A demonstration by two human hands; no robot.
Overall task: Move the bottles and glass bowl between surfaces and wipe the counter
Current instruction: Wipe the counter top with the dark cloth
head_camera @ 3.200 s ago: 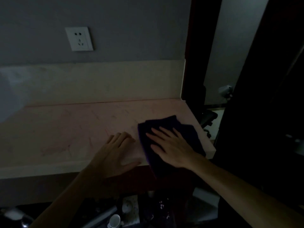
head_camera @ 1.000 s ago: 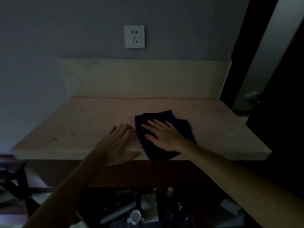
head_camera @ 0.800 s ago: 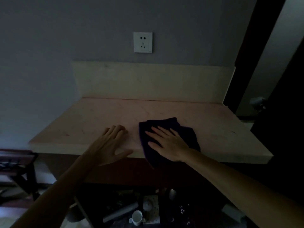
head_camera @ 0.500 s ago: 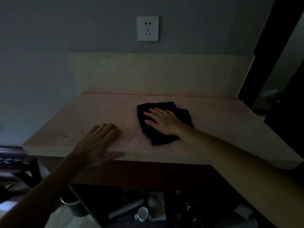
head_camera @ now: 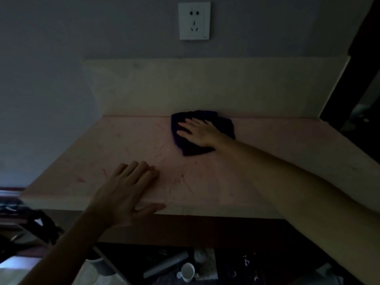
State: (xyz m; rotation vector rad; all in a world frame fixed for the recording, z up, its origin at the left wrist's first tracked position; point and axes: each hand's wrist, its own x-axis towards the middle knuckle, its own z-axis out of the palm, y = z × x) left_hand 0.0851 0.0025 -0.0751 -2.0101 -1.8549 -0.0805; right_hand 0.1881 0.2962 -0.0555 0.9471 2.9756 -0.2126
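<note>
The scene is dim. The counter point(head_camera: 267, 153) is a pale, pinkish slab with faint reddish scratch marks across its middle and front. A low pale backsplash point(head_camera: 205, 85) runs along its rear edge, and a white socket point(head_camera: 194, 21) is mounted on the grey wall above.

A dark purple cloth point(head_camera: 191, 149) lies bunched at the rear of the counter, its far edge touching the foot of the backsplash. The right hand point(head_camera: 200, 131) lies flat on top of the cloth, palm down, fingers straight and slightly spread, pointing left. It presses the cloth to the surface and does not curl round it. The right forearm stretches across the counter from the lower right.

The left hand point(head_camera: 128, 191) rests palm down on the front of the counter, well apart from the cloth. Its fingers are straight and close together, and the thumb lies along the front edge. It holds nothing.

Below the counter, in shadow, a white cup point(head_camera: 187, 271) stands beside a grey tube point(head_camera: 165, 267). Other items there are too dark to identify. No bottles or bowl can be made out.
</note>
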